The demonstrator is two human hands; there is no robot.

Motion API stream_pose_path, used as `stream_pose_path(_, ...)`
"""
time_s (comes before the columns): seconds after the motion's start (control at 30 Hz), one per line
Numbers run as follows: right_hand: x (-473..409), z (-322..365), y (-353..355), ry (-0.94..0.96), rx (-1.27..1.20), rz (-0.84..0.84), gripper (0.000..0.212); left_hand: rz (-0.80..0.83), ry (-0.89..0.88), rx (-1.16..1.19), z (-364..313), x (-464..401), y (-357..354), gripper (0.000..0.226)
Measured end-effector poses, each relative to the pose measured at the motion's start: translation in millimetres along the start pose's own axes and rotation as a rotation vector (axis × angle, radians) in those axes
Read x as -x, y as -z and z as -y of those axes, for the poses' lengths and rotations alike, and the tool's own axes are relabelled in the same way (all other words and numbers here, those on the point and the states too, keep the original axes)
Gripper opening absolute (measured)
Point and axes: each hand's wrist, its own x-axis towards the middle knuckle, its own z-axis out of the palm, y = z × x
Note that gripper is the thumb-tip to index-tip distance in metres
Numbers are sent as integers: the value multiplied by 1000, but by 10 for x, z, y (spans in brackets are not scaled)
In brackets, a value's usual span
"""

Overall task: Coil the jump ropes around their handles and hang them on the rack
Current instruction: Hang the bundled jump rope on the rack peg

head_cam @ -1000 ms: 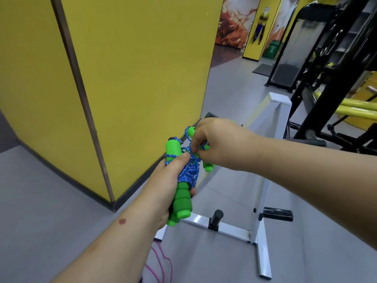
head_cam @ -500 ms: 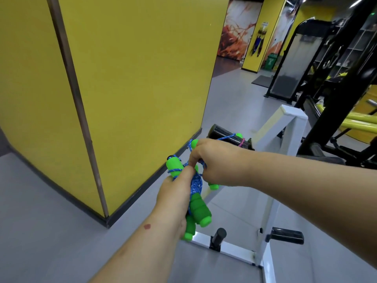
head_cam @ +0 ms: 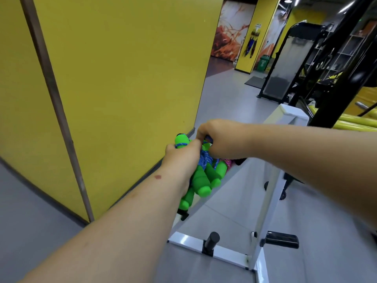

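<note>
I see the jump rope, blue cord coiled round its green foam handles, held up against the sloping white bar of the rack, beside the yellow wall. My left hand is wrapped round the bundle from the wall side, fingers curled on the upper handle, whose top sticks out above the knuckles. My right hand is clenched just above and touching the left, pinching the cord at the top of the bundle; exactly what the fingertips catch is hidden. More green handle ends poke out below the hands, so a second green rope may already hang there, though I cannot tell them apart. A bit of pink rope shows just right of them, under my right wrist. On the rack I can make out black pegs: one standing on the base bar, another jutting from the upright. A green bin stands far down the hall; its contents are not visible.
</note>
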Motion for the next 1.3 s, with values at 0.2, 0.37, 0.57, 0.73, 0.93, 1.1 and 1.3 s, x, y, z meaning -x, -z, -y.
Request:
stream_pose_path(0.2, 15, 116, -80, 66, 38, 74, 34, 41, 47, 41, 82, 42, 139, 48)
stream_pose_path(0.37, 34, 256, -348, 121, 59, 121, 30, -20, 55, 26, 373, 32, 285, 53)
stream_pose_path(0.57, -72, 385, -521, 139, 45, 192, 39, -65, 76, 13, 579, -19, 423, 52)
stream_pose_path(0.73, -64, 300, -413, 153, 81, 212, 31, -2, 76, -4, 533, -72, 426, 60)
stream_pose_path(0.93, 6, 284, -333, 153, 130, 240, 36, 64, 203, 51, 484, -20, 410, 56)
stream_pose_path(1.1, 48, 235, -237, 141, 188, 270, 38, 104, 252, 124, 453, 20, 355, 59)
stream_pose_path(1.3, 64, 121, -79, 134, 221, 253, 46, -54, 121, 116, 368, -1, 221, 53)
